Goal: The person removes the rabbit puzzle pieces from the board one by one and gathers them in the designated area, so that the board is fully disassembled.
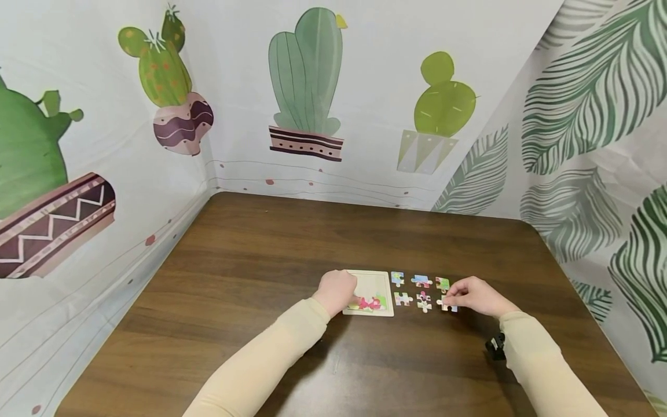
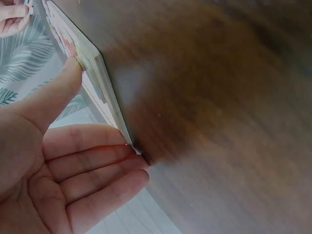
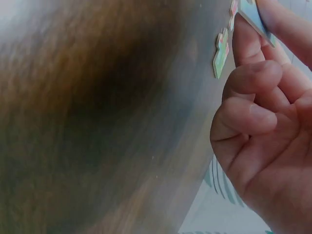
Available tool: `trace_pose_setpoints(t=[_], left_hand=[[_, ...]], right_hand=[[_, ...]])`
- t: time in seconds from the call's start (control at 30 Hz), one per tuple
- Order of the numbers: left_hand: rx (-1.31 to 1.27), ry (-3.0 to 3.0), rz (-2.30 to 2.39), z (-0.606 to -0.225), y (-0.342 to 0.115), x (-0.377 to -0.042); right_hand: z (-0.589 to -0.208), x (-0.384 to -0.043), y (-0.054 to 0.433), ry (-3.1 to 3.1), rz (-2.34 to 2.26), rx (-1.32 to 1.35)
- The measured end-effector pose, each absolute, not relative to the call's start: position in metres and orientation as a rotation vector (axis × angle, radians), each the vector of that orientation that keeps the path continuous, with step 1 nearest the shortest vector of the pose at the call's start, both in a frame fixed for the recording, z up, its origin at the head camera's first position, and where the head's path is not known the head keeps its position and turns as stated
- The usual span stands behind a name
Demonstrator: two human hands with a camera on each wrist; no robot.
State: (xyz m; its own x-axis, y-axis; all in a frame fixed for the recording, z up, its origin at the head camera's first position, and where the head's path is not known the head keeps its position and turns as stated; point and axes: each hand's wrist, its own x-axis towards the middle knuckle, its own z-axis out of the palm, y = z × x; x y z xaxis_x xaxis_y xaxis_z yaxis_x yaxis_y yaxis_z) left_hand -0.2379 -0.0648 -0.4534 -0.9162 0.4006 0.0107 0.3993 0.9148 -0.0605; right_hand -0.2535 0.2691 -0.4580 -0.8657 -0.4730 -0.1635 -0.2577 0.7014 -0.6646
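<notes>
Five loose pieces (image 1: 422, 281) of a jigsaw lie on a brown wood-grain desk (image 1: 292, 243), just right of a shallow, pale tray (image 1: 390, 298). They form two rows, three in the far row and two in the near one, close to one another.

A sixth piece (image 1: 451, 307), partly blue, is at the right end of the near row, in the right hand (image 1: 476, 295). That grip is nearly closed: the thumb and a finger pinch the piece, while the other fingers curl toward the palm. The right wrist view shows the piece tilted; whether it touches the desk, one cannot tell.

The left hand (image 1: 336, 292) is at the tray's left edge. Its grip is fairly wide: the thumb is spread away from the fingers, its tip on the coloured pieces (image 1: 372, 303) in the tray, and the fingers are nearly straight, their tips by the tray's edge. Those pieces, pink-red and green, lie along the near side of the tray; pale wood shows in the far part.

Cream sleeves (image 1: 260, 359) cover both arms. Something small and black (image 1: 495, 346) sits by the right wrist. Behind the desk, a white wall (image 1: 375, 69) bears painted cacti in pots and, to the right, large striped leaves (image 1: 583, 87).
</notes>
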Motion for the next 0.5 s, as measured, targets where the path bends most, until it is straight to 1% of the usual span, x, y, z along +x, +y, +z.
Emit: trace_pose_setpoints(t=[0.5], left_hand=[[-0.631,-3.047,0.092,-0.455,-0.066,-0.238]], right_hand=[[-0.469,-0.253,0.266,2.763,-0.822,-0.471]])
